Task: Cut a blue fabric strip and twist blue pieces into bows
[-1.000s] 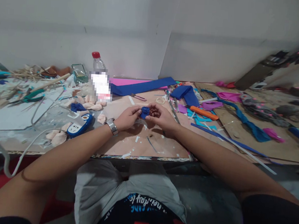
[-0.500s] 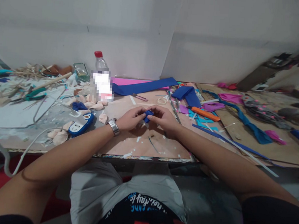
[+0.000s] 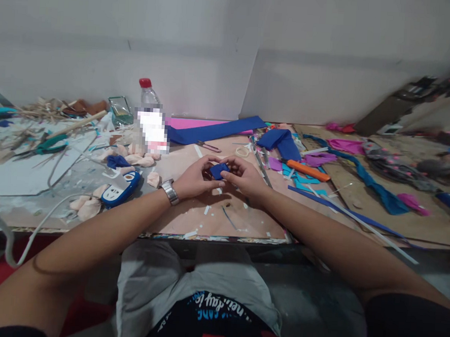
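Observation:
A small folded piece of blue crepe paper (image 3: 217, 171) is held between my two hands, a little above the table. My left hand (image 3: 197, 179) has its fingers curled behind the piece's left side, and its thumb stretches below it. From the other side, my right hand (image 3: 247, 179) pinches the paper, thumb in front and fingers behind. The fingertips at the back are partly hidden. Beyond my hands lie a long blue paper strip (image 3: 219, 131), pink-handled small scissors or a clip (image 3: 210, 147), and a ring of pale tape (image 3: 242, 152).
A red-capped bottle (image 3: 145, 83) stands behind my left hand. Further left are a blue-and-white power strip (image 3: 120, 188), pale petal-like pieces (image 3: 87, 207) and green-handled pliers (image 3: 49, 145). An orange cutter (image 3: 308, 170) and paper scraps lie right. The table edge (image 3: 224, 239) runs before me.
The blue piece has been opened out from a crumpled lump into a flatter shape. My left thumb has moved down off its front, while the right hand keeps its pinch.

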